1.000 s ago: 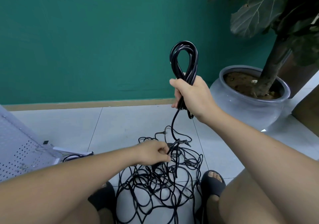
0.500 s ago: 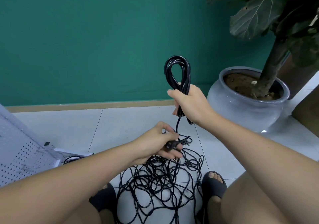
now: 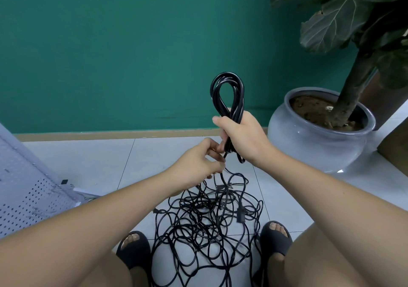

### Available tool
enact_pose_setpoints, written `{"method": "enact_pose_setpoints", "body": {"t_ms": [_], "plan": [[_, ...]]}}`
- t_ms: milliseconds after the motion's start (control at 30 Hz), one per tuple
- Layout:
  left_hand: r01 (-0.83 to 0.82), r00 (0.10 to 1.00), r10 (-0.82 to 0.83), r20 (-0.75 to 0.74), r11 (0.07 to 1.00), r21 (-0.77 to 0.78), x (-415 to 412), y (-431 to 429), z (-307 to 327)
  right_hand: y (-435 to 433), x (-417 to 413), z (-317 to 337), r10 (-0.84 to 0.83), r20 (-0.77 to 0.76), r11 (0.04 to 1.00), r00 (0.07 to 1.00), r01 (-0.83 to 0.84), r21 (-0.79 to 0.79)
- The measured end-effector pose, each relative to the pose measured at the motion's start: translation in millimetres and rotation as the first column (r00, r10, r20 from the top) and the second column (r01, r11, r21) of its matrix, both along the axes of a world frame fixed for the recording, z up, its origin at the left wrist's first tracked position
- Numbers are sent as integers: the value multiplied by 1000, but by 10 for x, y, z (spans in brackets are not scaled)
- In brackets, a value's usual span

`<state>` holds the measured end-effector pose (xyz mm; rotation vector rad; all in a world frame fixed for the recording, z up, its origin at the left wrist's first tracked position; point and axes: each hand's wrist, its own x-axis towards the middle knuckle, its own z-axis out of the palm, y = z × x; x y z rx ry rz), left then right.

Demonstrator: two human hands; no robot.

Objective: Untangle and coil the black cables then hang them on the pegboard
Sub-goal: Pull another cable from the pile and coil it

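**Head view.** The right hand (image 3: 244, 139) is closed in a fist round the waist of a coil of glossy black cable (image 3: 227, 94). The coil's long axis stands upright, 12 to 6 o'clock, and its loop rises above the fist. From under the fist a loose strand (image 3: 223, 178) drops toward 6 o'clock into the tangled heap of thin black cables (image 3: 209, 224) on the pale tiled floor (image 3: 88, 160). The left hand (image 3: 197, 165), at 8 o'clock from the right and touching it, has curled fingers that pinch that strand, and it is the hand nearer the heap. The next turn probably needs slack drawn up along this axis. The white perforated metal pegboard (image 3: 28, 196) lies at 9 o'clock of the heap, well apart. No brand, label or writing is legible.
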<state>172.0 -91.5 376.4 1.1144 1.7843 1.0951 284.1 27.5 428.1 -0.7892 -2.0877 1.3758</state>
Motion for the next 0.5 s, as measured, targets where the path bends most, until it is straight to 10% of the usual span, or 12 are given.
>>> {"method": "enact_pose_setpoints", "body": {"t_ms": [200,500], "plan": [[60,990,-59,-125,998,9,-30,66,-92,-71,-20,47,14,-49,998,999,-17,-63],[251,922,-338,-189,893,-373,-206,272,-784,-163,6,123,37,-95,998,995,-42,-52]]}}
